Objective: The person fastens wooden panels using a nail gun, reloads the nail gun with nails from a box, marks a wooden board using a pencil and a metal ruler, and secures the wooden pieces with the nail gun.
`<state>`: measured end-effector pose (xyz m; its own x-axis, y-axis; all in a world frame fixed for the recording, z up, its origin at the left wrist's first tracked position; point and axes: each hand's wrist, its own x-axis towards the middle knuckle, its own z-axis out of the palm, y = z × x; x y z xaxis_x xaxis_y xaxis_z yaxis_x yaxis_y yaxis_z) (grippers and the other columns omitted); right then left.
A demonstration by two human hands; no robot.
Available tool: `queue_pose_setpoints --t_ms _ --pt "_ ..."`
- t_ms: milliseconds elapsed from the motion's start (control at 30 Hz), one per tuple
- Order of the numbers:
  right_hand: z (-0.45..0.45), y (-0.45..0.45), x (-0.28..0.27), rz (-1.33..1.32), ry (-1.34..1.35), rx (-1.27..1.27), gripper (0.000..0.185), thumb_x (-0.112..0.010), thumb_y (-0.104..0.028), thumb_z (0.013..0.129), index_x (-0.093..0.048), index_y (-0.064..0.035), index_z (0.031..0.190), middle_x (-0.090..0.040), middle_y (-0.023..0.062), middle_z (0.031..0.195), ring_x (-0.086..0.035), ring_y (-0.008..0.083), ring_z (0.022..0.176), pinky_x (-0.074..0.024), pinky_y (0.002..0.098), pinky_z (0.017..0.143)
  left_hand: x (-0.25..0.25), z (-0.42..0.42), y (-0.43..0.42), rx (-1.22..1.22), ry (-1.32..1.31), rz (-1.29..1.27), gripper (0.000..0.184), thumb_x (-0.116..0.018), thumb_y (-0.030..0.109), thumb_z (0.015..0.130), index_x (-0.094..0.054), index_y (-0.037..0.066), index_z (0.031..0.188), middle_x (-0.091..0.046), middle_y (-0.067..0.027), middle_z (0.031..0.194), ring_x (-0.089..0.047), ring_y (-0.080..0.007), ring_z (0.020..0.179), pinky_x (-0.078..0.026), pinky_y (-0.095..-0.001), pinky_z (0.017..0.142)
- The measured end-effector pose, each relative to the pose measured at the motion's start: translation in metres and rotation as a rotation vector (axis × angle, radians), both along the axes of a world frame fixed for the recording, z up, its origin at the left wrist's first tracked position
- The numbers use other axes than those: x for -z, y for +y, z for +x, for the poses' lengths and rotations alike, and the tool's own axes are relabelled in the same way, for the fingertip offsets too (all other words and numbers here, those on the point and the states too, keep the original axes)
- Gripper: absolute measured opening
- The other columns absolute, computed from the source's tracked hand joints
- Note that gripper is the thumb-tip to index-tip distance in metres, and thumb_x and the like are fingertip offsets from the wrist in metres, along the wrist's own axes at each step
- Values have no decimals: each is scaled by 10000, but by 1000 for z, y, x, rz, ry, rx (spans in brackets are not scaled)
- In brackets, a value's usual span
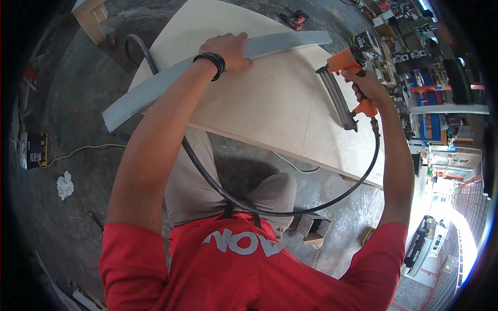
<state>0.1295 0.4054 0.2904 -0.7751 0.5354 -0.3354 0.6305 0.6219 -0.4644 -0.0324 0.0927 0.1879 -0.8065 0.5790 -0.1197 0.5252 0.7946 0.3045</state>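
A long, pale grey board (pixel 288 43) lies across a light plywood panel (pixel 270 98). My left hand (pixel 228 51), with dark bands at the wrist, grips the board near its middle, fingers over the far edge and thumb on the near side. In my right hand (pixel 367 87) is an orange nail gun (pixel 343 60), held by its handle above the panel's right part. Its long grey magazine (pixel 337 98) points down toward me. A black air hose (pixel 295 213) runs from the handle's base across my lap and passes under my left arm. Whether the trigger is pressed cannot be seen.
A cordless drill (pixel 294 19) sits beyond the panel's far edge. On the floor are a crumpled white cloth (pixel 65 185), a black box (pixel 34 150) with a pale cord, and an open carton (pixel 313 228). Cluttered shelves (pixel 415 78) stand at right.
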Motion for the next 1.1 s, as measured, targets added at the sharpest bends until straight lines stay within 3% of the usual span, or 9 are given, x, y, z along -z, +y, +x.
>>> queue_pose_setpoints --t_ms 500,567,1100 --pt "-1 21 13 -22 61 46 426 -735 -492 810 -584 -97 757 -454 -62 518 -454 59 410 -377 224 396 3 29 -9 -4 -19 5 706 -685 487 793 -439 179 1378 -583 -110 1243 -588 -306 1137 -503 -459 926" --pt "-2 24 17 -44 112 26 499 -742 -552 774 -605 -72 780 -455 -47 520 -458 73 397 -383 250 372 3 36 -13 -14 -26 5 704 -687 483 792 -441 179 1377 -584 -112 1237 -589 -306 1134 -504 -459 924" --pt "-4 13 9 -8 49 1 437 -742 -482 805 -548 -95 740 -460 -51 540 -480 64 424 -395 241 388 0 49 -22 -18 -21 18 689 -687 480 786 -454 164 1353 -596 -124 1214 -590 -310 1130 -500 -455 927"
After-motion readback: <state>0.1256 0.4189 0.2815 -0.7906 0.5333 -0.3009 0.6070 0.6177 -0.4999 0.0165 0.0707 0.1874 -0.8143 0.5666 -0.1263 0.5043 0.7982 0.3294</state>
